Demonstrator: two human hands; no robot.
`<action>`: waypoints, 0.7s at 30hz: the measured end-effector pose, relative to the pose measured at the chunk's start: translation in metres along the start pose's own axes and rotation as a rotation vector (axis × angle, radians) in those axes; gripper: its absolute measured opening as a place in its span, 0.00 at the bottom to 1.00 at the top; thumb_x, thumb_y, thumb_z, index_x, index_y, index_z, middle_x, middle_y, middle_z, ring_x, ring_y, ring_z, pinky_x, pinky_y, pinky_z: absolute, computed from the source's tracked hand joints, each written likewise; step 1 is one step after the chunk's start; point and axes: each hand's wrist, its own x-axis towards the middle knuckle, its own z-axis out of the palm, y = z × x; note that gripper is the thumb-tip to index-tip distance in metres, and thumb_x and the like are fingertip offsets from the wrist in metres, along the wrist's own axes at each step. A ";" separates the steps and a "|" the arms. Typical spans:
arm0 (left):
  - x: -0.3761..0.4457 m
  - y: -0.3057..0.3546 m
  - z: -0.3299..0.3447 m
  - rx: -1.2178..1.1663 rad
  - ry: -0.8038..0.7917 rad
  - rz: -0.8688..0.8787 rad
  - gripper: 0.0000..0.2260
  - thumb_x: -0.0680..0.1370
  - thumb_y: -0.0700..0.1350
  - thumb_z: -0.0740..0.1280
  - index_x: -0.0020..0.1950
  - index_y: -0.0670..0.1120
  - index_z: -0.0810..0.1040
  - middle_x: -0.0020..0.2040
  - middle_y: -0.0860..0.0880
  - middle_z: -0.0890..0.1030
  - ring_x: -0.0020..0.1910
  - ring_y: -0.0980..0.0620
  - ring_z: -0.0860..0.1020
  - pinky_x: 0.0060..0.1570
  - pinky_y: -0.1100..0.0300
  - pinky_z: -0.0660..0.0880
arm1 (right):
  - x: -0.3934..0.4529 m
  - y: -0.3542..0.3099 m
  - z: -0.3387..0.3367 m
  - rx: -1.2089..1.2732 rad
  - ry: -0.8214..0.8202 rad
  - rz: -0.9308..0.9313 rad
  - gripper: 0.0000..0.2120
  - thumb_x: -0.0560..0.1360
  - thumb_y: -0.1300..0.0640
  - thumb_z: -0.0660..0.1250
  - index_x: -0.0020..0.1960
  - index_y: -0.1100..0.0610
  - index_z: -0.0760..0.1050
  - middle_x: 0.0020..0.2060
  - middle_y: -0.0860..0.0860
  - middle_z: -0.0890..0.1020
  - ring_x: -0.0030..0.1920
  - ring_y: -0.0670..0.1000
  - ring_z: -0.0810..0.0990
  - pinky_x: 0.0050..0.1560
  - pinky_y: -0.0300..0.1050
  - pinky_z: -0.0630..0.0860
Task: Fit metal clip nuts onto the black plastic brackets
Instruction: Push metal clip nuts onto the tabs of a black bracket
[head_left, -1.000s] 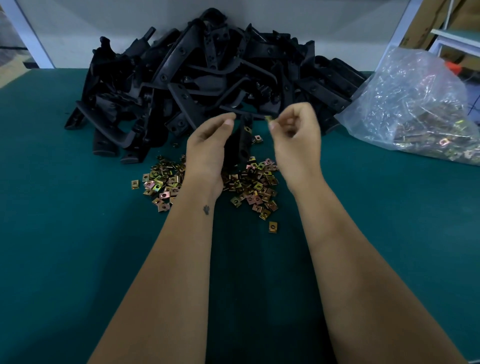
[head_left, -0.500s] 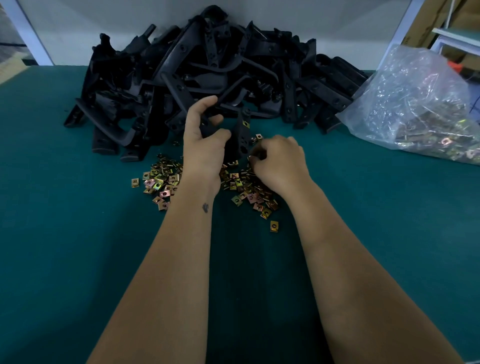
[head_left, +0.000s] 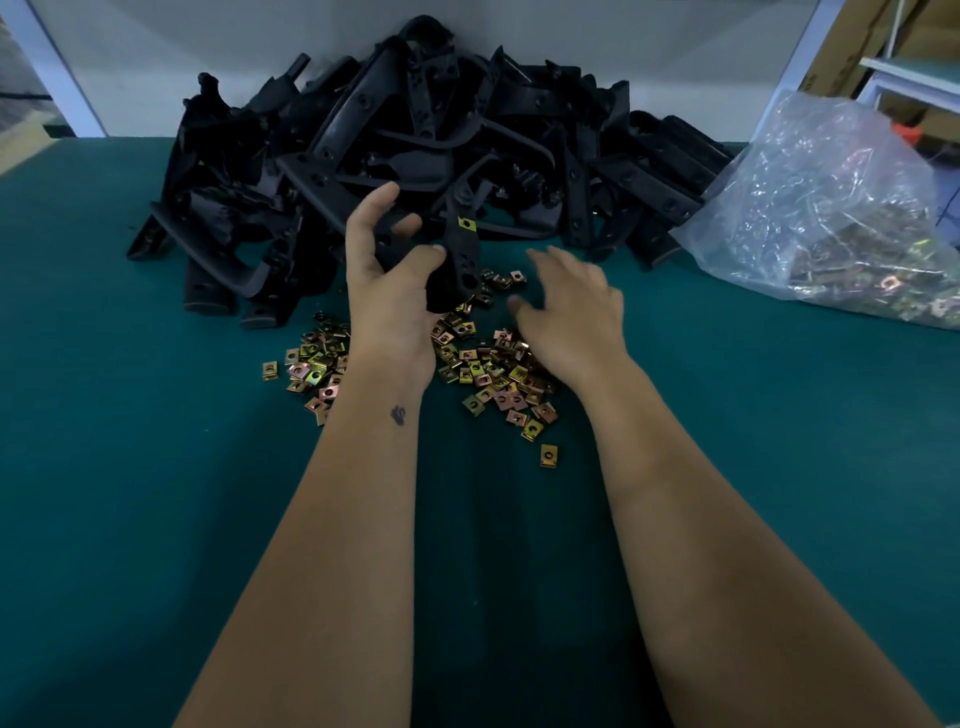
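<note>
One view, head | left hand grips black plastic bracket, upright, one yellow metal clip nut fitted near top | right hand loose, fingers spread, grasping nothing, just above scattered brass-coloured clip nuts on green mat | step: fetching next nut; calls for pinching one, sliding onto bracket.

Both your forearms reach forward, side by side and apart. Your left hand is raised with the fingers curled and the thumb closing inward. Your right hand is lower, palm down, fingers spread and relaxed.
</note>
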 end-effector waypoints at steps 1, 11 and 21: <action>0.000 -0.001 0.000 0.007 -0.001 -0.002 0.22 0.77 0.29 0.64 0.59 0.56 0.76 0.56 0.48 0.75 0.45 0.56 0.82 0.49 0.52 0.79 | 0.002 0.000 0.003 -0.056 -0.082 -0.034 0.29 0.81 0.44 0.58 0.79 0.48 0.56 0.79 0.48 0.56 0.78 0.53 0.52 0.73 0.55 0.50; -0.001 -0.002 -0.002 0.058 0.011 0.110 0.24 0.78 0.30 0.66 0.60 0.59 0.78 0.67 0.41 0.72 0.71 0.42 0.71 0.69 0.42 0.71 | 0.004 0.004 0.001 -0.116 0.149 0.016 0.12 0.79 0.52 0.63 0.59 0.51 0.80 0.57 0.51 0.79 0.61 0.56 0.72 0.61 0.50 0.62; 0.006 -0.002 -0.005 -0.009 0.074 -0.002 0.27 0.75 0.24 0.55 0.55 0.53 0.81 0.64 0.44 0.75 0.58 0.45 0.77 0.57 0.45 0.77 | -0.004 -0.015 0.006 -0.015 0.000 -0.295 0.12 0.78 0.54 0.65 0.58 0.50 0.82 0.57 0.50 0.82 0.60 0.55 0.74 0.61 0.49 0.64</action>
